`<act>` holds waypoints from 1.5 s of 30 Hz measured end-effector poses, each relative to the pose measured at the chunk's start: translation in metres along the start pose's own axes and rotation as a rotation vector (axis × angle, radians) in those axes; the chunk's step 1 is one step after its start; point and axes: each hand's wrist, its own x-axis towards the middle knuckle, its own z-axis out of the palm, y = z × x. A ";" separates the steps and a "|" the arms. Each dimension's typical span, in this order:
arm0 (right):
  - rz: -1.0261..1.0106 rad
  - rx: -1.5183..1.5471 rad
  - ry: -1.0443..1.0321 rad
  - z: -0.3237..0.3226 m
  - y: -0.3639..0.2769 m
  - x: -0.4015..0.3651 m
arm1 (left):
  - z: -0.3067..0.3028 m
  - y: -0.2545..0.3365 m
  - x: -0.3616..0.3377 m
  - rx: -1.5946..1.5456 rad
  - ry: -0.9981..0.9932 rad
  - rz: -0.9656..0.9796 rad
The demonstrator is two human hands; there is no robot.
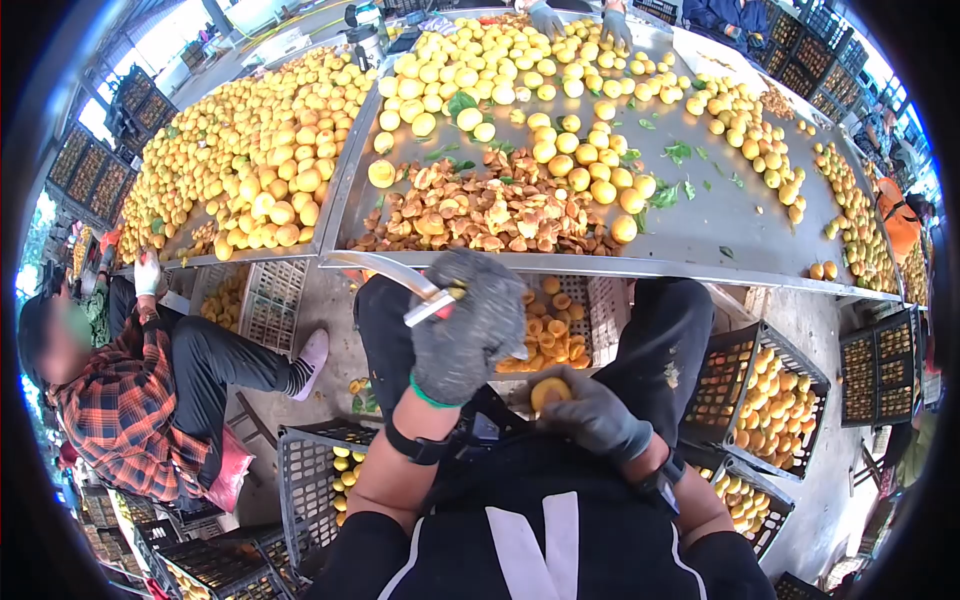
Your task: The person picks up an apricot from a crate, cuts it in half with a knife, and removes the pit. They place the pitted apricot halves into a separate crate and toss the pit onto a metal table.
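My left hand (467,325), in a grey knit glove with a green cuff, is closed on the handle of a curved metal knife (385,268), just below the table's front edge. Its blade points left, along that edge. Lower and to the right, my right hand (597,415), in a grey glove, grips a round orange-yellow fruit (550,395) above my lap. Between my knees a crate (605,315) holds orange fruit pieces. Beyond the hands, a heap of brownish fruit pieces (500,205) lies on the metal table (700,235).
Whole yellow fruit (470,65) covers the far part of the table, with green leaves about. Another person's gloved hands (580,22) reach in there. A person in a plaid shirt (130,400) sits at left. Fruit crates (765,400) stand on both sides.
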 end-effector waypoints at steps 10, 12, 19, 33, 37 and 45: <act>-0.425 0.846 0.135 -0.020 -0.005 0.011 | 0.005 -0.033 -0.014 0.319 0.296 -0.099; -0.474 0.880 0.060 -0.020 -0.008 0.007 | -0.001 -0.036 -0.018 0.421 0.285 -0.168; -0.458 0.862 0.184 -0.030 -0.003 0.010 | -0.018 -0.045 -0.032 1.064 0.086 -0.052; -0.408 0.467 0.223 -0.006 -0.007 0.007 | -0.031 -0.063 -0.034 0.952 -0.093 -0.013; -0.252 -0.062 0.337 -0.012 -0.006 0.005 | -0.031 -0.049 -0.033 1.067 -0.189 -0.080; -0.137 -0.003 0.175 -0.008 -0.025 -0.005 | -0.024 -0.036 -0.033 1.323 -0.431 -0.078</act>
